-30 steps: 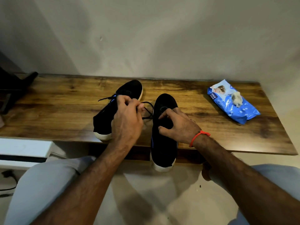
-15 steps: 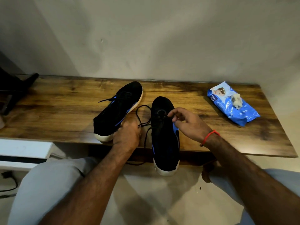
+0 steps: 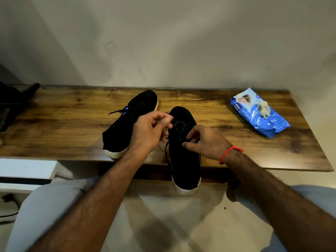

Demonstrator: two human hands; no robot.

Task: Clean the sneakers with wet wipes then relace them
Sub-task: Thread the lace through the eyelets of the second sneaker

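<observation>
Two black sneakers with white soles lie on the wooden table (image 3: 236,151). The left sneaker (image 3: 125,130) points away, angled to the right, with a lace end sticking out at its left. The right sneaker (image 3: 183,160) hangs its heel over the table's front edge. My left hand (image 3: 149,131) hovers over the right sneaker's left side and pinches the black lace (image 3: 166,151) between thumb and fingers. My right hand (image 3: 205,140) rests on that sneaker's eyelet area, its fingers curled on the upper. A blue pack of wet wipes (image 3: 258,113) with a crumpled wipe on top lies far right.
A grey wall stands right behind the table. A dark object (image 3: 14,100) sits at the table's far left end. My knees in light trousers are below the front edge, and a white ledge (image 3: 25,168) lies at the lower left.
My left hand rose from the table edge between the sneakers and moved up over the right sneaker with the lace. My right hand came down onto the sneaker's eyelets.
</observation>
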